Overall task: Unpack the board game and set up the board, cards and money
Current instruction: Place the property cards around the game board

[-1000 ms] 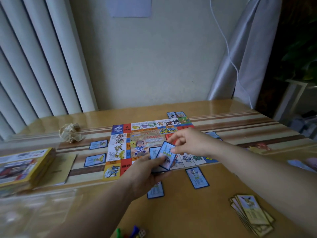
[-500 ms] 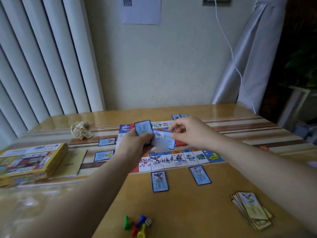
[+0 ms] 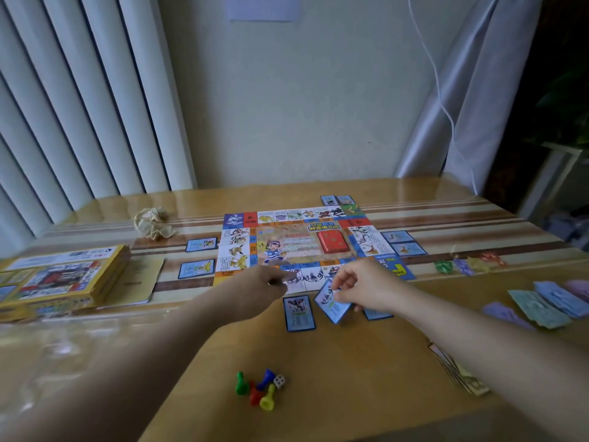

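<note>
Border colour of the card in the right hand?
Blue, on the card the right hand pinches; head view.

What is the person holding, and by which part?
The right hand pinches a blue card by its upper edge; whether the left hand holds anything cannot be told.

Plain pale wall on the far side, with a sheet of paper at top centre and a thin white cable hanging to the right. Vertical blinds fill the left. A pale curtain and a dark plant stand at the far right. Near: a glossy wooden table with brown and cream stripes across its far part. The light is dim.
</note>
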A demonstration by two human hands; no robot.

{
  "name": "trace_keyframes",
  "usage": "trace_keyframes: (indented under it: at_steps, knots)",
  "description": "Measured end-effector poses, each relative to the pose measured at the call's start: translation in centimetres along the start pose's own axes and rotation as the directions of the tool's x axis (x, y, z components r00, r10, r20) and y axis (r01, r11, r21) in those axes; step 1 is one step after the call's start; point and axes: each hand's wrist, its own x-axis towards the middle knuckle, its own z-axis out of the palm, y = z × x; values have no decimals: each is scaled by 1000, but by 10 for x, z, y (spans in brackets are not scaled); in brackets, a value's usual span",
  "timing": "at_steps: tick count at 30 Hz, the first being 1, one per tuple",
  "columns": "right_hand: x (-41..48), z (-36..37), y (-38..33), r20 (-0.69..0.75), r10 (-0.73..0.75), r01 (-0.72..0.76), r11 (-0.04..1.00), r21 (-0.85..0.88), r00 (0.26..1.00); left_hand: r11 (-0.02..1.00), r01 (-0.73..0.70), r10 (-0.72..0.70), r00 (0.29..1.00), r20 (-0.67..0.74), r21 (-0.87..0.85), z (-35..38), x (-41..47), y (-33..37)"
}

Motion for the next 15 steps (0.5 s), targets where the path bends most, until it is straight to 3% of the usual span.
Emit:
trace_keyframes:
  at_steps: [6, 9, 15]
  knots:
    - [-2, 18, 12, -103, 36, -42, 997, -63, 994, 950, -154, 110, 979, 169, 270, 19, -5, -12]
    - [0, 22, 12, -110, 43, -55, 992, -111, 993, 873, -264, 152, 946, 285, 411, 30, -8, -15]
    - [5, 26, 11, -129, 43, -54, 995, -83, 991, 746, -332, 115, 918, 379, 577, 38, -8, -19]
